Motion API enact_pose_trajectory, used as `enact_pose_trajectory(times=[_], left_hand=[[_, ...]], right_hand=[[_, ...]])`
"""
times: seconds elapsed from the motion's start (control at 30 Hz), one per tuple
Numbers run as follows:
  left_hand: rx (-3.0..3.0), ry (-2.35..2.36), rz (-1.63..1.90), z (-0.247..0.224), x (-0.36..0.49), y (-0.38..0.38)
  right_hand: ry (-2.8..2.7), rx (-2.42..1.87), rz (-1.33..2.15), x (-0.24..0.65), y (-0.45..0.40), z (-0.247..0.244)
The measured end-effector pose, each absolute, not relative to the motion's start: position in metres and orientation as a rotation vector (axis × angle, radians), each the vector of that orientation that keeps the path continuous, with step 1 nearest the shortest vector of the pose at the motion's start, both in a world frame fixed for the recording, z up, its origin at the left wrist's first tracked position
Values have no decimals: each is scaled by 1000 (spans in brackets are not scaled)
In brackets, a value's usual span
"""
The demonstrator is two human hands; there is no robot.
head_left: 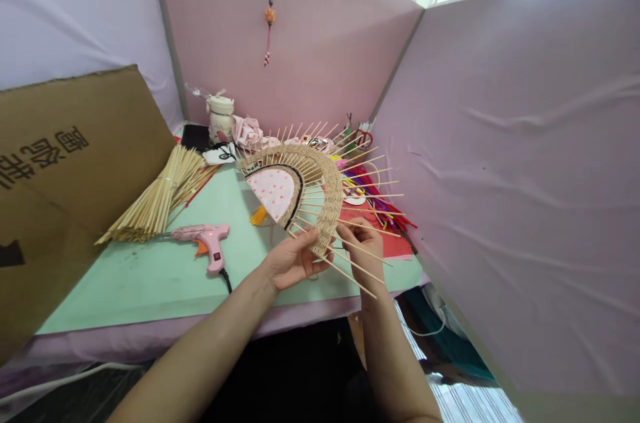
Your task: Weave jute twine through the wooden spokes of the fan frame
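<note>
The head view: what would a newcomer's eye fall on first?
The woven fan-shaped piece mid-picture, held in the left hand with the right hand at its edge, thin sticks fanning outward. Next, the pink glue gun and pale stick bundle on the green tabletop to the left. Higher up, an orange-beaded ornament hangs before the pink wall.

Cardboard sheet (75, 183) with printed characters stands along left side of table (150, 293). White lidded cup (221, 121) at back, pink ruffled bundle (247, 133) just right. Beaded charm (270, 15) hangs against pink partition (340, 43). Red-handled scissors (367, 139) back right; red-purple strands (373, 191) nearer.
</note>
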State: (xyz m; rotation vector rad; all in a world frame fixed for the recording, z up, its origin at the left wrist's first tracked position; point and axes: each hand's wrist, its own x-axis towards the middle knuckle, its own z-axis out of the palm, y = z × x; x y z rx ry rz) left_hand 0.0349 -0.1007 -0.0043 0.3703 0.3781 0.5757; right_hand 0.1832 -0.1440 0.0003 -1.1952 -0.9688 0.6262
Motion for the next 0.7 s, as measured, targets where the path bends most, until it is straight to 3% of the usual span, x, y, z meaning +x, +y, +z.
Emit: enact_pose_trajectory(times=[0.27, 0.57, 0.7], left_hand=[[417, 405, 618, -5, 37, -104], [389, 343, 638, -2, 34, -102], [373, 375, 645, -2, 33, -101]], right_hand=[[-1020, -1295, 522, 188, -160, 3], [-1253, -1310, 666, 249, -198, 26], [-1298, -1289, 543, 256, -216, 35]])
